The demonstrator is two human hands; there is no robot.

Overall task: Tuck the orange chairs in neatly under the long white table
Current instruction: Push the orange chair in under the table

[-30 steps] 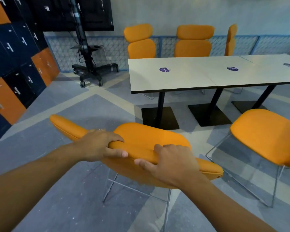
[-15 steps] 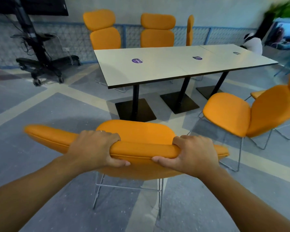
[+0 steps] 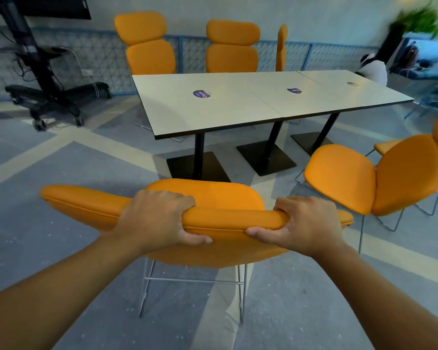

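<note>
An orange chair (image 3: 213,195) on a thin wire frame stands right in front of me, its seat facing the long white table (image 3: 238,102). My left hand (image 3: 154,221) grips the top edge of its backrest left of centre, and my right hand (image 3: 306,226) grips the same edge right of centre. The chair sits on the floor a short way back from the table's near end. A second orange chair (image 3: 364,183) stands at the right, turned partly away from the table. Three more orange chairs (image 3: 149,44) line the table's far side.
A black wheeled screen stand (image 3: 46,89) occupies the back left. The table rests on black posts with square floor plates (image 3: 197,165). A person in white (image 3: 373,69) sits at the far right beside a green plant (image 3: 417,18). Grey floor lies open to my left.
The view swung right and closer to the table, bringing the chair's seat square to the table's near end. My right hand shifted from resting over the backrest to gripping its edge.
</note>
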